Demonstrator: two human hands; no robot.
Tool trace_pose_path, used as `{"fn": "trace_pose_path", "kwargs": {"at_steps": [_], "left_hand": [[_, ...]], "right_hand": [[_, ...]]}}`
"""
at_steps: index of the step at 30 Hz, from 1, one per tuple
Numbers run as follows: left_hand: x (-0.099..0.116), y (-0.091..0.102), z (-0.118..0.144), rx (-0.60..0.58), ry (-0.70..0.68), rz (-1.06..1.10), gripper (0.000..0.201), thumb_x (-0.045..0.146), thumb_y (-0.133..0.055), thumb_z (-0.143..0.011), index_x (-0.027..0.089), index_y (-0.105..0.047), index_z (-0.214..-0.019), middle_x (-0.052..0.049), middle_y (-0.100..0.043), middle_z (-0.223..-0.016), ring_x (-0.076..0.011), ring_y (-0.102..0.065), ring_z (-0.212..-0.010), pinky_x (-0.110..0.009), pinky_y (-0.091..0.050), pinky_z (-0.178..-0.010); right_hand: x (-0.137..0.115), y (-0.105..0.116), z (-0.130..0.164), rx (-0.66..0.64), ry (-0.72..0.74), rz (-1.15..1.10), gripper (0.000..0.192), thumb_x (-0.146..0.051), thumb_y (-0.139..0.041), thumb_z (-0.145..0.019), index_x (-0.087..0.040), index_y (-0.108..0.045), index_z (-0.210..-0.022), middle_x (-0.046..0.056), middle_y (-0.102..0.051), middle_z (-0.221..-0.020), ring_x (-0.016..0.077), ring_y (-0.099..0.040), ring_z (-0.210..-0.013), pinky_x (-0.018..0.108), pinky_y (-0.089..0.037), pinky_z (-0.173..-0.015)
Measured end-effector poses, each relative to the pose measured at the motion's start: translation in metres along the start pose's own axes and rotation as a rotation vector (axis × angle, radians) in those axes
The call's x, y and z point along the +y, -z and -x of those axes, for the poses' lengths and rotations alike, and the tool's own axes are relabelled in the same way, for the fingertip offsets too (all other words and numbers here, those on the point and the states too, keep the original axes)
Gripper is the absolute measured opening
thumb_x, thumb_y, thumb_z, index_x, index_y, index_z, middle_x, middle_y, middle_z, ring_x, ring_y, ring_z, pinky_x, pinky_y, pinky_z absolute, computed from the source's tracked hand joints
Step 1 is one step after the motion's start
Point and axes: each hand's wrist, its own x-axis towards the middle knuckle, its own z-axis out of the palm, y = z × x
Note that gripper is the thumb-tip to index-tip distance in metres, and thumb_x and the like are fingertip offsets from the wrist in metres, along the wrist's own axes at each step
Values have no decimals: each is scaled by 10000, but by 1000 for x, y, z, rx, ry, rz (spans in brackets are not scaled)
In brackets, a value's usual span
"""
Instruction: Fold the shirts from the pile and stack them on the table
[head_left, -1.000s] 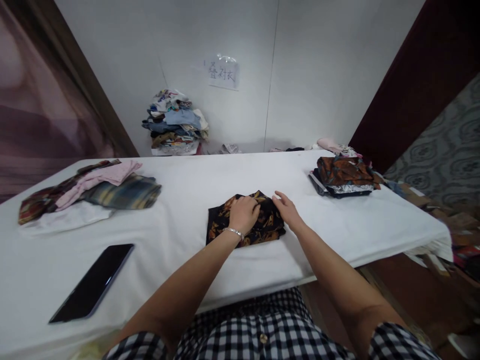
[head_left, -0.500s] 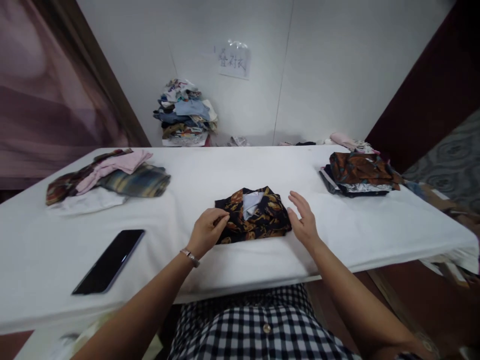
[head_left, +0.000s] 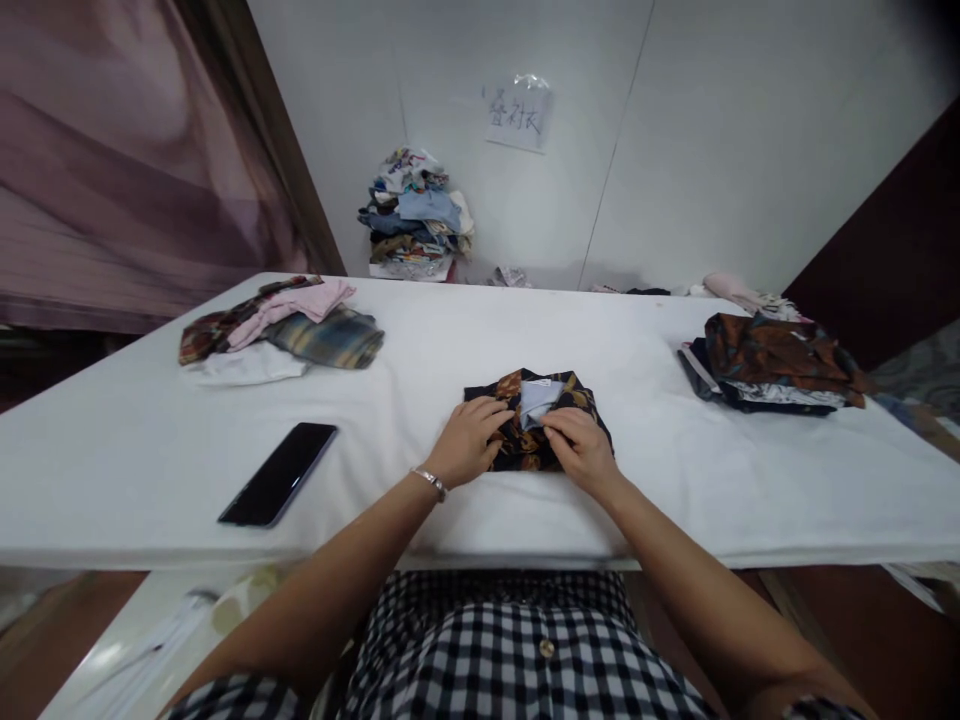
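Black-and-brown printed cloth, the folded shirt (head_left: 526,452) now has both hands over it; half a second ago the right hand (head_left: 589,455) was beside its right edge, and now reaches the pale neck opening (head_left: 537,398); the left hand (head_left: 466,442) covers more of the left part; the shirt lies beneath both, near the tabletop's (head_left: 450,335) front edge; left grip open, thumb and fingers parted; whether the right grip pinches cloth, I cannot tell.
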Motion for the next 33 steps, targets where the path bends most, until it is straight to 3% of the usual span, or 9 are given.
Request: {"fn": "trace_pose_path", "kwargs": {"at_steps": [2, 5, 12, 16, 20, 23, 27, 29, 33], "left_hand": [[-2, -1, -2, -55, 28, -41, 256, 105, -572, -799, 211, -661, -1014, -77, -664, -1088, -243, -519, -1140, -442, -406, -985], [-4, -7, 7, -30, 82, -73, 152, 120, -543, -825, 204, -658, -877, -68, -651, -946, -225, -542, -1005, -407, -432, -905], [0, -22, 21, 97, 204, -42, 158, 129, -544, -830, 196, -683, -860, -70, -619, -973, -218, -511, -956, -376, -462, -857], [-2, -25, 23, 117, 259, 22, 151, 115, -571, -804, 193, -693, -847, -63, -614, -941, -203, -519, -908, -351, -485, -826], [-2, -24, 27, 167, 295, 64, 181, 125, -557, -823, 197, -690, -925, -66, -622, -985, -198, -538, -956, -346, -493, -863], [-1, -25, 25, 94, 268, 57, 273, 127, -543, -828, 193, -667, -1062, -80, -643, -1076, -214, -561, -1008, -384, -491, -904], [-6, -22, 18, -78, 133, 65, 426, 78, -535, -781, 205, -629, -1176, -87, -671, -1140, -233, -578, -1083, -447, -442, -998], [-15, -16, 17, -31, 210, 93, 424, 67, -513, -766, 213, -645, -1141, -78, -688, -1110, -223, -595, -1059, -424, -458, -985], [-33, 5, 20, 269, 528, 101, 279, 133, -452, -827, 200, -675, -981, -71, -706, -997, -209, -626, -963, -378, -508, -904]], "right_hand": [[-6, -6, -15, -55, -60, -35, 276, -257, -467, -901, -249, -719, -1013, 61, -720, -996, 215, -635, -981, 392, -495, -906], [-8, -16, -37, -126, -74, -9, 259, -219, -487, -882, -252, -717, -996, 53, -714, -990, 210, -619, -976, 386, -476, -908], [-19, -41, -67, -538, 54, 410, 136, -237, -674, -771, -186, -734, -882, 137, -673, -1030, 298, -568, -1019, 426, -443, -877], [-24, -51, -67, -589, 49, 554, 132, -154, -648, -759, -139, -735, -858, 195, -664, -1040, 329, -557, -1048, 422, -433, -865], [-15, -47, -71, -473, -54, 438, 196, -153, -523, -845, -149, -716, -819, 158, -696, -930, 267, -613, -914, 357, -451, -793], [-8, -38, -70, -298, -179, 336, 337, -259, -374, -941, -163, -695, -981, 117, -706, -916, 228, -635, -829, 344, -481, -751], [-2, -21, -58, -329, 9, -76, 312, -310, -440, -905, -238, -687, -1082, 44, -710, -1075, 198, -635, -1011, 358, -488, -920], [5, -8, -49, -312, 65, -185, 287, -328, -474, -890, -252, -709, -1037, 31, -707, -1106, 198, -620, -1078, 375, -467, -985], [31, 23, -28, 123, -152, -91, 315, -380, -465, -901, -230, -714, -1021, 77, -697, -1124, 227, -625, -1083, 440, -463, -1004]]}}
